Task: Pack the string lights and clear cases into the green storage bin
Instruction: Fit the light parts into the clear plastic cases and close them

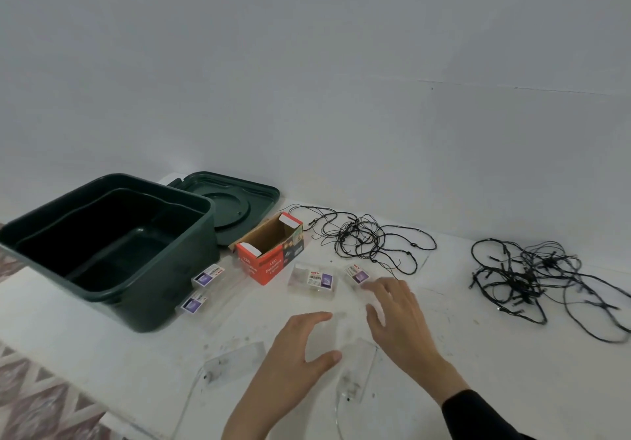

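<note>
The green storage bin (143, 275) stands open and empty at the left of the white table. Two tangles of black string lights lie on the table: one (368, 238) at the centre back, one (532, 279) at the right. Clear cases with purple labels lie by the bin (207, 275), (194, 301) and in the middle (312, 281), (356, 274). More clear plastic pieces (235, 361), (355, 368) lie near the front edge. My left hand (293, 354) and my right hand (399, 320) hover open over the table, holding nothing.
The bin's green lid (239, 200) lies flat behind the bin. An open red and cardboard LED lights box (269, 248) stands right of the bin. A grey wall runs along the back. Patterned floor (41, 402) shows past the table's left front edge.
</note>
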`<state>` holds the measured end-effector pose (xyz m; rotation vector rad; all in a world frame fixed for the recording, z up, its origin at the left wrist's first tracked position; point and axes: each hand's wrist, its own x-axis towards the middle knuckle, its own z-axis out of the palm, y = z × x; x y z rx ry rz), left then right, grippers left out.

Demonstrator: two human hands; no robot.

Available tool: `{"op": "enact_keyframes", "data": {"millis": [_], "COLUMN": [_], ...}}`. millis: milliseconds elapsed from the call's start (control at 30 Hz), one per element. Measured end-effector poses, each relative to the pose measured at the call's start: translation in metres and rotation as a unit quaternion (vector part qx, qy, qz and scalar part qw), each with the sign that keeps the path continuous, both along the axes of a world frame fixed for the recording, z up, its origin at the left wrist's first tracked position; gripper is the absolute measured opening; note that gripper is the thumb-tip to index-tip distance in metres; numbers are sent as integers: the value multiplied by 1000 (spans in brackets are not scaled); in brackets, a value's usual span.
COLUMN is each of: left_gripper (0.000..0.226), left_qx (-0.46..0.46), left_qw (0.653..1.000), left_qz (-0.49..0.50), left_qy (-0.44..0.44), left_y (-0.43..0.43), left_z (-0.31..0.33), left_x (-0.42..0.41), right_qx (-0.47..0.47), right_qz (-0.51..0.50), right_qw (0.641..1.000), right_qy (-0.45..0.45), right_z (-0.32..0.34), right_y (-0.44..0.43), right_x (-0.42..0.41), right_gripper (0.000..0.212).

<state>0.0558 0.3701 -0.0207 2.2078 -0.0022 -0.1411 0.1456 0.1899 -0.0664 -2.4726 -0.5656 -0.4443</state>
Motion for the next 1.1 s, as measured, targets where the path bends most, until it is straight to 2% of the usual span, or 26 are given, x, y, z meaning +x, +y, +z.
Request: {"op": "enact_keyframes", "data": {"millis": [133, 233, 300, 600, 700, 800, 933, 1033, 1100], "left_gripper": [38, 34, 37, 52, 48, 36, 28, 28, 27], "left_qx": [1, 10, 16, 79, 73, 7, -161, -278, -312], "left_qw": [1000, 999, 998, 995, 996, 999, 985, 956, 945], "left_qz": [12, 1, -9, -10, -24, -39, -30, -41, -61], "left_qy": [22, 50, 66, 53, 40, 29, 48, 85, 83], "left_y": [-1, -7, -13, -27, -26, -23, -17, -13, -13], "left_z": [-9, -17, -24, -31, -31, -27, -10, 7, 20], "left_x": [-2, -6, -10, -21, -26, -30, -33, -32, -31], "right_qx": [-136, -178, -189, -196, -183, -130, 17, 187, 276], "right_qz": [149, 183, 180, 120, 111, 98, 74, 52, 48], "right_qw": [979, 958, 952, 958, 959, 962, 950, 906, 874], "right_qy": [43, 129, 159, 174, 185, 220, 303, 375, 396], "right_z": [-7, -2, 5, 17, 21, 32, 56, 76, 86], "right_y": [-11, -13, -11, -5, -9, -18, -32, -45, -53], "right_x": [-27, -42, -48, -65, -72, -79, -88, -96, -100], "right_gripper": [70, 79, 78, 53, 47, 42, 34, 33, 36]}}
